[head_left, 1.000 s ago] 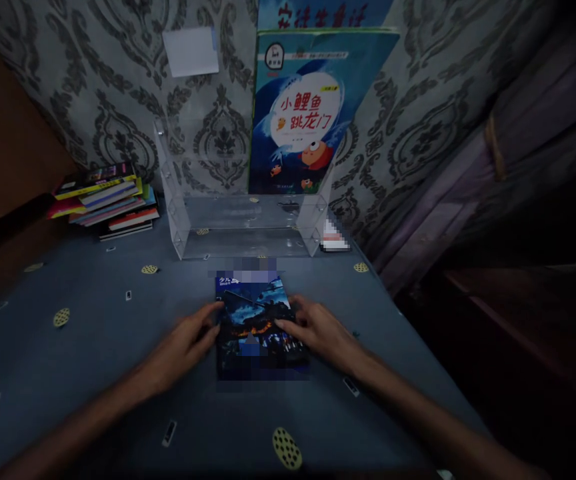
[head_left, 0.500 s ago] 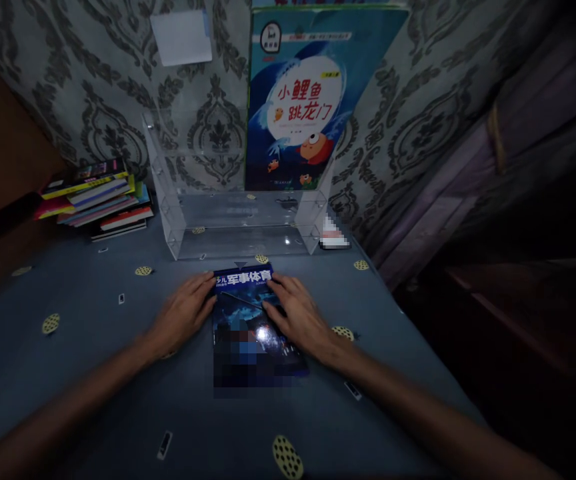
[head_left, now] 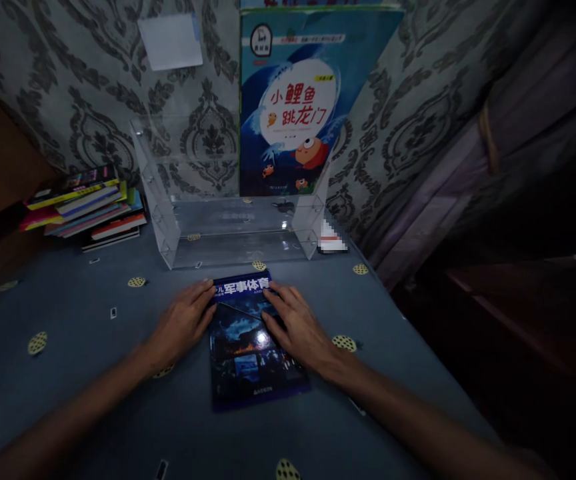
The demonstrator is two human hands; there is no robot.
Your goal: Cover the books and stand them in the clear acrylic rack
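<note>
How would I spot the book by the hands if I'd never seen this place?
On the blue-grey table, find the clear stand. Just in front of it, between the left hand and right hand, lies the dark blue book. Unlike the teal book propped up behind it, it lies flat, with large white characters near its top edge.

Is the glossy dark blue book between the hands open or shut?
Shut: the glossy dark blue book lies flat, title facing up, with no inside pages showing.
</note>
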